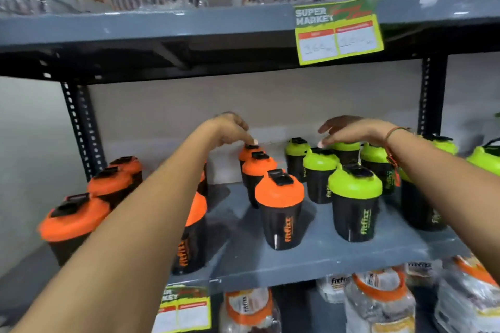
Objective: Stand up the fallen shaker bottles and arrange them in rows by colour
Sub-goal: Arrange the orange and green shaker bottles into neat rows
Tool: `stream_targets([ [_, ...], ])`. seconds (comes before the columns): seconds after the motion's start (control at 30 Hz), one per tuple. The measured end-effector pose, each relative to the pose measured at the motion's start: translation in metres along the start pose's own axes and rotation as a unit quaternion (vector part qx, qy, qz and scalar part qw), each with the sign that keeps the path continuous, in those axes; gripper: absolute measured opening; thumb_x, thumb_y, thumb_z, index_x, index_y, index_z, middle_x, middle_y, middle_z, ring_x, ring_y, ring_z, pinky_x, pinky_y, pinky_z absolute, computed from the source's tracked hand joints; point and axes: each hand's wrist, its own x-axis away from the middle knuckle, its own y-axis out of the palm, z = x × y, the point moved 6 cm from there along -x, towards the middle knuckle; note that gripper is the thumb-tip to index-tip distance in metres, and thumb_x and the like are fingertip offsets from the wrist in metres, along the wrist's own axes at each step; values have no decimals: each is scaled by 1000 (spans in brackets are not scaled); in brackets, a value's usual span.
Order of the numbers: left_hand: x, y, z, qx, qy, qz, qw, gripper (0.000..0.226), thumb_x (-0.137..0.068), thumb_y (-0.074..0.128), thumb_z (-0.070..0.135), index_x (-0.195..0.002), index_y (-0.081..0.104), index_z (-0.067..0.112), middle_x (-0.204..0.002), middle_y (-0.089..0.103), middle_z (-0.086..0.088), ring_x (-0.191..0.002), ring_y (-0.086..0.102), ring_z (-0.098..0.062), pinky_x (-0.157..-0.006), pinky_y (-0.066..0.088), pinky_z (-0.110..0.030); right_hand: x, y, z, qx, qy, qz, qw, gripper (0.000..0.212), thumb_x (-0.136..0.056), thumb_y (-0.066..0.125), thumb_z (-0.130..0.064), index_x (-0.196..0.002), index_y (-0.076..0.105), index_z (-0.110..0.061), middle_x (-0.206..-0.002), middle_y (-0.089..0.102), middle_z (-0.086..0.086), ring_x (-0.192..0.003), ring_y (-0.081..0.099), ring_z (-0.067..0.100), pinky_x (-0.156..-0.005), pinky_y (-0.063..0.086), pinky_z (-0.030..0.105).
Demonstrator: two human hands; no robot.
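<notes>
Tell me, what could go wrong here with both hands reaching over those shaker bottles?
The left forearm crosses close over an orange-lidded bottle and could tip it. The left hand touches the rearmost orange lid; a push might topple that tight row. The right hand hovers just over the green-lidded bottles, and its dangling wrist thread could snag one.
</notes>
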Motion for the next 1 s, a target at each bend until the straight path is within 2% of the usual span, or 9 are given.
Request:
stream_targets([
  [0.07, -9, 20, 0, 7, -42, -27, 999, 64, -76, 78, 31, -133, 53, 15, -129, 57, -11, -114, 55, -28, -83, 44, -35, -10, 7, 11, 19, -5, -45, 999, 63, -80, 79, -41, -136, 55, -24, -131, 56, 2, -119, 52, 19, -96, 43, 29],
  [0.17, -16, 44, -3, -17, -88, -42, 995, 74, -73, 80, 38, -135, 49, 14, -137, 51, -11, -118, 52, -34, -99, 46, -44, -19, 21, 17, 28, -11, -109, 994, 74, -79, 79, -42, -143, 45, -27, -141, 50, 5, -126, 51, 22, -106, 44, 33],
  [0.27, -21, 60, -7, -25, -117, -66, 991, 83, -73, 79, 40, -142, 39, 16, -147, 40, -10, -121, 49, -35, -102, 43, -50, -24, 36, 18, 52, -25, -141, 988, 86, -76, 82, -42, -148, 37, -28, -150, 43, 4, -131, 49, 24, -109, 45, 40],
  [0.47, -28, 74, -12, -28, -129, -66, 989, 84, -72, 81, 32, -143, 35, 22, -146, 39, -14, -119, 51, -37, -96, 48, -48, -35, 44, 18, 113, -61, -122, 984, 90, -72, 84, -39, -148, 38, -27, -149, 45, 5, -122, 52, 25, -99, 53, 45],
  [0.6, -31, 74, -15, -19, -132, -53, 990, 84, -69, 82, 27, -140, 39, 28, -136, 47, -13, -113, 54, -33, -93, 50, -47, -43, 45, 23, 98, -63, -99, 988, 89, -69, 86, -41, -145, 42, -28, -145, 50, 5, -121, 55, 25, -89, 56, 34],
  [0.7, -30, 73, -18, -1, -136, -38, 990, 80, -69, 82, 24, -138, 42, 31, -132, 48, -12, -110, 55, -32, -93, 50, -47, -46, 47, 25, 86, -55, -92, 990, 91, -68, 86, -41, -146, 41, -28, -145, 51, 6, -121, 56, 24, -77, 49, 28],
  [0.87, -35, 73, -22, 7, -133, -31, 991, 81, -70, 82, 24, -139, 41, 31, -134, 47, -12, -107, 54, -30, -93, 50, -47, -50, 46, 28, 77, -47, -100, 991, 96, -67, 87, -43, -149, 38, -29, -147, 48, 6, -111, 53, 21, -78, 52, 29],
  [0.93, -34, 75, -23, 8, -132, -32, 991, 84, -70, 82, 27, -142, 39, 31, -140, 44, -12, -113, 52, -32, -93, 49, -47, -46, 48, 30, 59, -42, -112, 991, 99, -67, 88, -44, -150, 35, -30, -149, 46, 5, -117, 54, 23, -87, 58, 35],
  [1.0, -33, 75, -24, 9, -133, -34, 990, 89, -71, 83, 29, -145, 34, 29, -147, 39, -11, -123, 47, -35, -91, 46, -44, -43, 46, 30, 16, -47, -119, 992, 100, -68, 87, -46, -151, 34, -31, -151, 44, 3, -124, 52, 23, -95, 54, 36],
])
